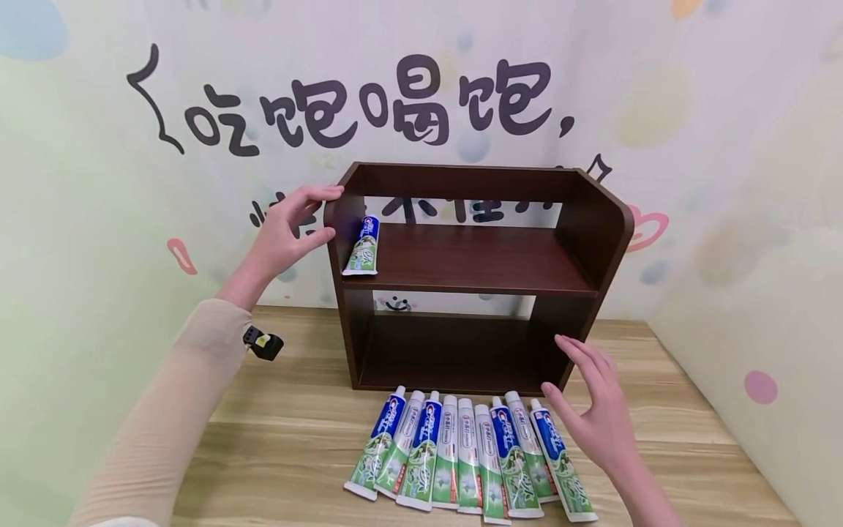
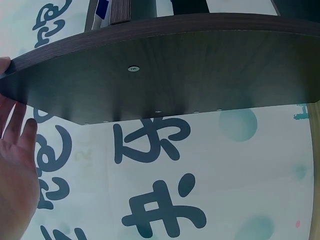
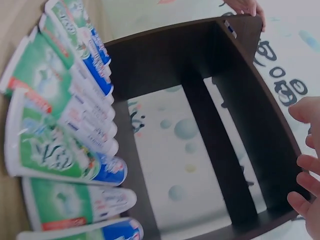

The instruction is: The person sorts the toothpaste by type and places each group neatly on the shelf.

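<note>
1. Left hand [image 1: 279, 238]: fingers loosely spread, tips touching the brown rack [image 1: 461, 183] at its left panel [image 1: 358, 337].
2. Right hand [image 1: 599, 410]: spread, holding nothing, near the right panel [image 1: 593, 227]; contact is hard to judge.
3. One toothpaste tube [image 1: 364, 247] sits at the upper shelf's [image 1: 481, 256] left end; nine tubes [image 1: 469, 454] (some overlapping) line the tabletop [image 1: 283, 439].

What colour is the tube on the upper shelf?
The tube is blue near its top, green and white below, best seen in the head view.

black lettering [image 1: 418, 110] on pale wall [image 1: 711, 161], wood-grain tabletop [image 1: 283, 424]
</note>
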The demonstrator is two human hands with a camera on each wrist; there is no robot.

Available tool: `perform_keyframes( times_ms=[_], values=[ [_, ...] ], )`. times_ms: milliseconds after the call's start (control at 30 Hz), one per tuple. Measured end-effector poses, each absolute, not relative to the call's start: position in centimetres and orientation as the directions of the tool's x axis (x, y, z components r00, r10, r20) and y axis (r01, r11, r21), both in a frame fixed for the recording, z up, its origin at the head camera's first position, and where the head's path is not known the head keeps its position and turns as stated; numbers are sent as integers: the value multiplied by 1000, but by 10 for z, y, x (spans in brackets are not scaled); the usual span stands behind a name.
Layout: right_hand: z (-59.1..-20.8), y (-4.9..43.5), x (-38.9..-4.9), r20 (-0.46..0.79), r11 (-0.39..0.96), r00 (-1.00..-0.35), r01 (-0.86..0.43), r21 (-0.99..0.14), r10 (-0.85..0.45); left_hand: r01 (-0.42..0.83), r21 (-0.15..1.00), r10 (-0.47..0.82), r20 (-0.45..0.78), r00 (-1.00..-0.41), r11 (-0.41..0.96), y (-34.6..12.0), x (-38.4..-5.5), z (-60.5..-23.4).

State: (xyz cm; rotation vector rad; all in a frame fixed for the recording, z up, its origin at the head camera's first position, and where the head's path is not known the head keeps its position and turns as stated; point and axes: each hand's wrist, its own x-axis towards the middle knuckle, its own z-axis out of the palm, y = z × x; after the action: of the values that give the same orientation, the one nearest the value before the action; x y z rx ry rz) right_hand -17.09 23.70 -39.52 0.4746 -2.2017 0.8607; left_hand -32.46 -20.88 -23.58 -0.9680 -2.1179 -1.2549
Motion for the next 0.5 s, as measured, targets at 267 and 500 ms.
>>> perform_keyframes(
  times_ms=[267,500],
  values=[
    [-417,252,-165,722,729,-690,-519,-447,-48,769,549,314,704,-637,328,-209,-325,-237],
    [-432,262,-157,709,743,-705,-487,-460,-24,770,553,305,709,-636,318,-206,-325,-237]
  ],
)
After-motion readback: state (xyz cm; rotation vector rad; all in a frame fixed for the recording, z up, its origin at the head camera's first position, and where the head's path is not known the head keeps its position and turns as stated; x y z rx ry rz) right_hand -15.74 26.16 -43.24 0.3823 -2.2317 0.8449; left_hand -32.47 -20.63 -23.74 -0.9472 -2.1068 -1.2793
